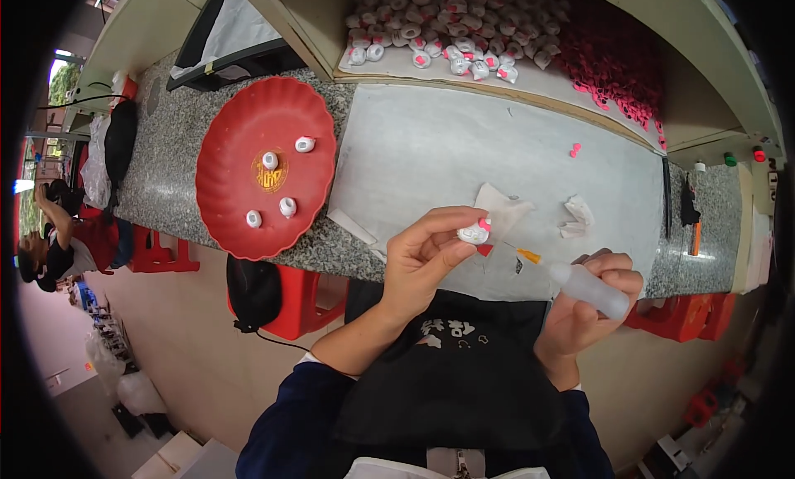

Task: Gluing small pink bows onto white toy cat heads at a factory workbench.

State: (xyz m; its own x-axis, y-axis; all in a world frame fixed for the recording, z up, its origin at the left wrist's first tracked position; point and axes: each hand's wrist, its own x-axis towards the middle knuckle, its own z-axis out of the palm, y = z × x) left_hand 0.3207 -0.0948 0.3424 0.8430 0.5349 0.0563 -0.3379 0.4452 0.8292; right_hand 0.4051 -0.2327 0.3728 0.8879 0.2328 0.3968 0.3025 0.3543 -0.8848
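Head view: L hand point(426, 259) pinches a white bead point(472, 233) w/ a pink bow point(485, 224) btwn thumb & index tips, bow on the side toward the R hand point(600, 301). R fingers are wrapped round a frosted squeeze bottle point(590, 288); its orange needle hub point(527, 255) points at the bead, needle just beside L fingertips. Step in hand: prob. dispensing fluid at the bow. Next move likely calls for a firm L pinch, needle tip right at the bow's edge, light R squeeze. Loose pink bow piece point(575, 150) lies beyond R fingers; scalloped red tray point(224, 131) w/ 4 beads is well L of L fingers.

Hard to see: needle v. thin, can't tell if touching; bead's underside hidden by thumb; bottle contents unclear; R fingers partly behind bottle.
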